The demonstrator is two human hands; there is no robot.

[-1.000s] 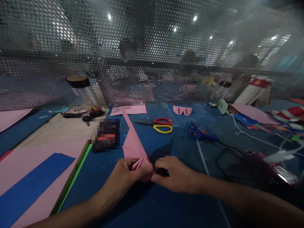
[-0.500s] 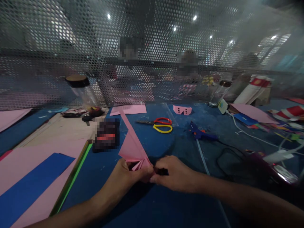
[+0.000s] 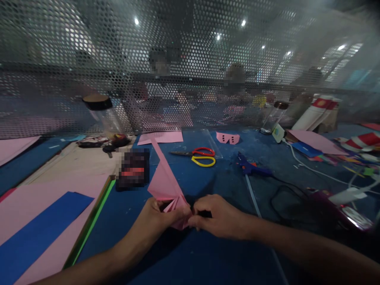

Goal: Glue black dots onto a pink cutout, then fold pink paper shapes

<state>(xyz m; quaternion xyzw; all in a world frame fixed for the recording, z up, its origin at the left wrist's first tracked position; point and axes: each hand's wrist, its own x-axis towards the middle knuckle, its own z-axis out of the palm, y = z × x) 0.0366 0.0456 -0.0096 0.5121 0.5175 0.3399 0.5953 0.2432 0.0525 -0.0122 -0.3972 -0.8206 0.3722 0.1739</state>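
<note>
A long strip of pink paper (image 3: 164, 178) lies on the blue table (image 3: 184, 257), running away from me, with its near end pleated into small folds. My left hand (image 3: 158, 219) pinches the pleated end from the left, fingers closed on it. My right hand (image 3: 218, 215) grips the same folded end from the right, fingers curled. Both hands meet over the folds near the middle of the table.
Red and yellow scissors (image 3: 202, 155) and a blue glue gun (image 3: 251, 168) lie beyond my hands. Pink and blue sheets (image 3: 44, 221) cover the left. A jar (image 3: 102, 113), a small pink cutout (image 3: 228, 137), cables and paper rolls stand by a perforated screen (image 3: 190, 59); people sit behind it.
The free part of the pink strip has swung slightly to the left and widened. Both hands stay pinched on the pleated end, with only small finger shifts.
</note>
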